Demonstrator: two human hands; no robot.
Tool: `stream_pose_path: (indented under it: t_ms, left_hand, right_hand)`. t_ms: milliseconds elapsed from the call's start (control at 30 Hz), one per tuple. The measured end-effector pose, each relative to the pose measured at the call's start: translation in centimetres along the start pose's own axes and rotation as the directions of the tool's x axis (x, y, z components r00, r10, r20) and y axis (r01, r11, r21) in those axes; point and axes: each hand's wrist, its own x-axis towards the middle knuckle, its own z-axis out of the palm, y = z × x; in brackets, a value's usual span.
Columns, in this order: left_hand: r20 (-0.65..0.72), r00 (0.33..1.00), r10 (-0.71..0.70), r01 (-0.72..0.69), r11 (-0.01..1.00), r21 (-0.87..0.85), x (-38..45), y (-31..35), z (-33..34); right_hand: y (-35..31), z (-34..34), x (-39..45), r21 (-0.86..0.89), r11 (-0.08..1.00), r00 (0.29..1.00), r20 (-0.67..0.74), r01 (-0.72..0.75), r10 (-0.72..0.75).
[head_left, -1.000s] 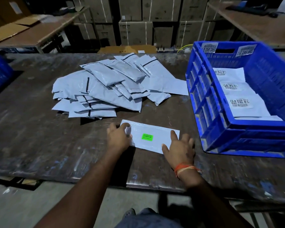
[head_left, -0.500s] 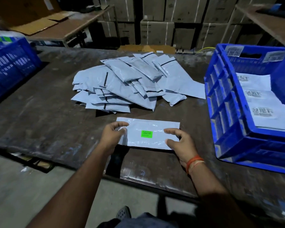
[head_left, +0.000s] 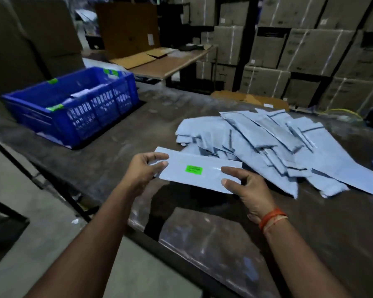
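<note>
Now pinching the packet (head_left: 205,179) endwise with left hand (head_left: 142,171) and right hand (head_left: 248,186), risking a slick-film slip onto the desk (head_left: 310,222).

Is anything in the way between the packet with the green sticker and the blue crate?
Nothing visible is. The left hand and right hand hold the packet above the table; only bare tabletop lies between it and the blue crate. The pile of packets lies on its other side, to the right.
</note>
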Motion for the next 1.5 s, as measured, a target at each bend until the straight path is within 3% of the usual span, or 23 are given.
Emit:
stream_pose_path:
  t_ms: [367, 800, 1167, 1367, 1500]
  left_hand:
    - [-0.005, 0.995, 0.101, -0.100, 0.989, 0.111, 10.0, 3.1, -20.3]
    - [0.088, 0.982, 0.169, -0.176, 0.981, 0.085, 24.3, 4.9, -33.3]
    - [0.003, 0.991, 0.136, -0.133, 0.969, 0.206, 39.1, 5.7, -46.0]
    - [-0.009, 0.984, 0.178, -0.167, 0.942, 0.291, 49.5, 5.4, -50.3]
    - [0.012, 0.979, 0.206, -0.195, 0.908, 0.370, 55.6, 5.1, -51.5]
  right_hand:
    - [-3.7, 20.3, 8.3, 0.005, 0.999, 0.999, -0.033, 0.034, -0.034]
    - [-8.1, 33.9, 21.7, -0.111, 0.990, 0.992, -0.085, 0.088, -0.098]
    - [-9.4, 49.8, 33.9, -0.105, 0.992, 0.994, -0.077, 0.073, -0.081]
    - [-10.7, 56.3, 41.6, -0.290, 0.952, 0.976, -0.160, 0.094, -0.145]
    - [-11.4, 59.7, 45.8, -0.487, 0.873, 0.958, -0.259, -0.018, -0.125]
